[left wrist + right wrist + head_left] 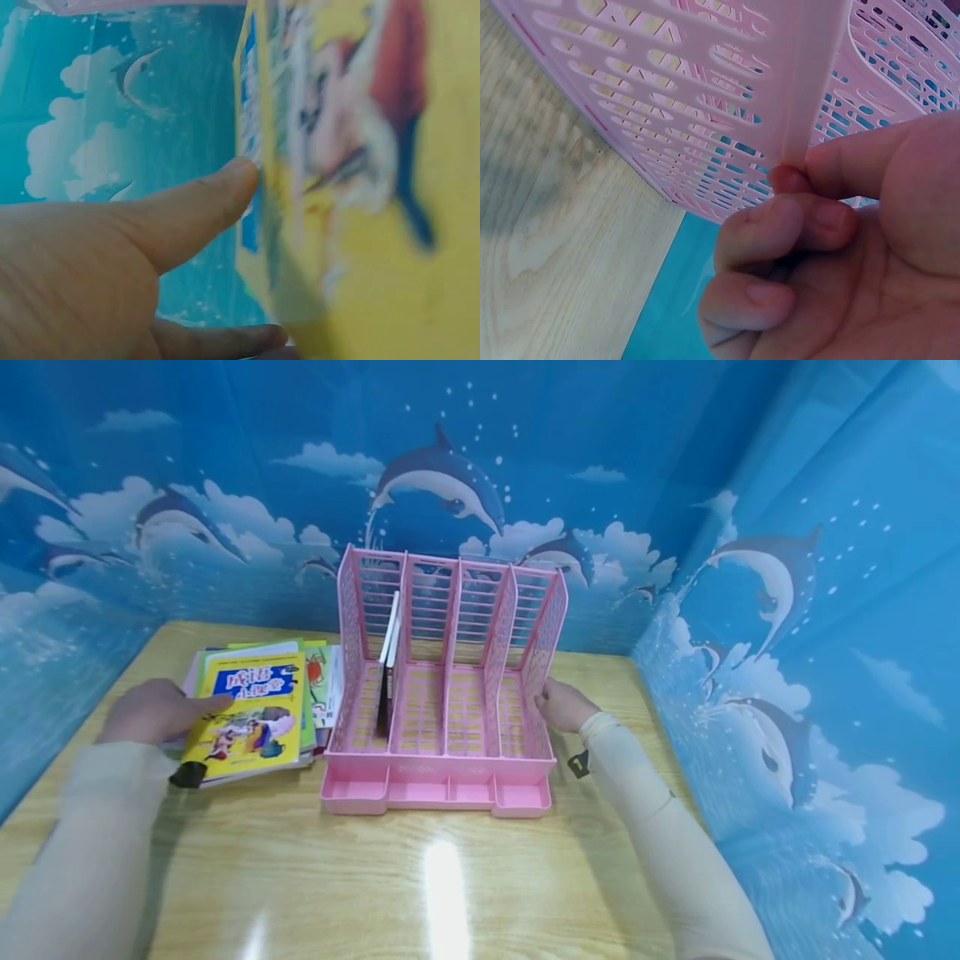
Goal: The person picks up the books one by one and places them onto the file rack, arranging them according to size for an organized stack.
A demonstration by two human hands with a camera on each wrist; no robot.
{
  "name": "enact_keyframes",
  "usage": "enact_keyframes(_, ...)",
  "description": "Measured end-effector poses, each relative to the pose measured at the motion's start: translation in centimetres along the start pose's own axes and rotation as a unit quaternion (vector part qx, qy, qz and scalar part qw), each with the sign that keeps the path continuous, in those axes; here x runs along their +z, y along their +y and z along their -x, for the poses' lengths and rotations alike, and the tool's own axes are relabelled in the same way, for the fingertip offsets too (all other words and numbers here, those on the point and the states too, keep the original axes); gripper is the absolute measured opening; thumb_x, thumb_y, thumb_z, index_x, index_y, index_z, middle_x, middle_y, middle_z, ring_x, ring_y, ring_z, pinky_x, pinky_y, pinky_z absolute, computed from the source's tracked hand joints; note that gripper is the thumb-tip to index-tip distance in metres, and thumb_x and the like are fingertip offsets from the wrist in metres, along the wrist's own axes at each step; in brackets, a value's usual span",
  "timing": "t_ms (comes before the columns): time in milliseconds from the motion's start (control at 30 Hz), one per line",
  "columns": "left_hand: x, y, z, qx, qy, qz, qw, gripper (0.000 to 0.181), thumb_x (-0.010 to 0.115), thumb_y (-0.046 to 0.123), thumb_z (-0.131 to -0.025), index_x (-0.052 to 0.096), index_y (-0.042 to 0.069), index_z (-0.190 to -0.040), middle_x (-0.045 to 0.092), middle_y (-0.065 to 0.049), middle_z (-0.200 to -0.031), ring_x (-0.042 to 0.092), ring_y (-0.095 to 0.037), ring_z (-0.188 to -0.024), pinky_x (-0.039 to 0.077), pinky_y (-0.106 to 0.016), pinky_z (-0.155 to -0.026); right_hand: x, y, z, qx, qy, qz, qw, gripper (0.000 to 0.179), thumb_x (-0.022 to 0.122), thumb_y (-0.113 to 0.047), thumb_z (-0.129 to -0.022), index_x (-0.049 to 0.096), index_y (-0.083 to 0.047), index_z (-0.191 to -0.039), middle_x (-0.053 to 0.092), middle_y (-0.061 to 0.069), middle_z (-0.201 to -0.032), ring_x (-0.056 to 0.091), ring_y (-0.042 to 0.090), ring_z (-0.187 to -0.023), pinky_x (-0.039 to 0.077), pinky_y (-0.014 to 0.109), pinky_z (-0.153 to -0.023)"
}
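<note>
My left hand (153, 710) pinches the left edge of a yellow children's book (288, 752), its thumb on the cover and its fingers lower down. The book lies tilted over a stack of other books (322, 685). In the left wrist view the yellow cover (375, 285) fills the right side, with the thumb at its edge. My right hand (566, 703) grips the right side wall of a pink file rack (438, 766); thumb and index finger pinch the wall's edge (799, 112) in the right wrist view. One slim book (388, 652) leans upright in the rack's leftmost slot.
The rack has upright dividers and small front trays (420, 791). A black tag (578, 764) lies on the wooden table (337, 885) right of the rack, and a dark clip-like piece (189, 774) sits by the yellow book's corner. Blue dolphin-print curtains (262, 410) surround the table.
</note>
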State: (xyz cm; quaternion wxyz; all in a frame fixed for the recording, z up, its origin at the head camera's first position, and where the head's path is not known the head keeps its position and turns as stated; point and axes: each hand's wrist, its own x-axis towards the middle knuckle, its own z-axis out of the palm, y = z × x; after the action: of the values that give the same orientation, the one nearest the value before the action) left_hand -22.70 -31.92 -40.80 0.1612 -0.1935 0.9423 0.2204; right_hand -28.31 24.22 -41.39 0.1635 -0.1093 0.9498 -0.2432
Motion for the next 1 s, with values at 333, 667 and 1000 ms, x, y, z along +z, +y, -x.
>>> enact_keyframes(333, 0.7, 0.3, -0.5, 0.002, -0.012, -0.015, 0.9998, 0.100, 0.055, 0.082, -0.087, 0.058, -0.013, -0.116, 0.064, -0.019, -0.083, 0.060, -0.033, -0.077, 0.048, -0.043, -0.069, 0.0, -0.2, -0.1, 0.001, 0.003, 0.007, 1.0000, 0.055, 0.040, -0.018, -0.110, 0.029, 0.000, -0.161, 0.039, 0.027, -0.159, 0.039, 0.049, -0.144, 0.028, 0.062, -0.121)
enact_keyframes(667, 1.0, 0.2, -0.8, 0.006, -0.011, -0.017, 0.9998, 0.093, 0.059, 0.073, -0.091, 0.054, -0.016, -0.120, 0.062, -0.021, -0.086, 0.059, -0.034, -0.079, 0.047, -0.043, -0.070, 0.1, -0.2, -0.1, -0.007, 0.009, 0.030, 0.9995, 0.051, 0.042, -0.015, -0.109, 0.036, 0.007, -0.155, 0.046, 0.031, -0.152, 0.045, 0.050, -0.140, 0.032, 0.060, -0.120)
enact_keyframes(1000, 0.5, -0.3, -0.6, -0.022, -0.037, 0.022, 0.9989, 0.103, 0.058, 0.070, -0.094, 0.037, -0.020, -0.139, 0.058, -0.029, -0.103, 0.059, -0.038, -0.090, 0.052, -0.046, -0.074, 0.2, 0.0, -0.2, -0.002, 0.009, 0.028, 0.9996, 0.051, 0.041, -0.016, -0.109, 0.037, 0.006, -0.155, 0.047, 0.030, -0.151, 0.045, 0.049, -0.139, 0.033, 0.059, -0.119)
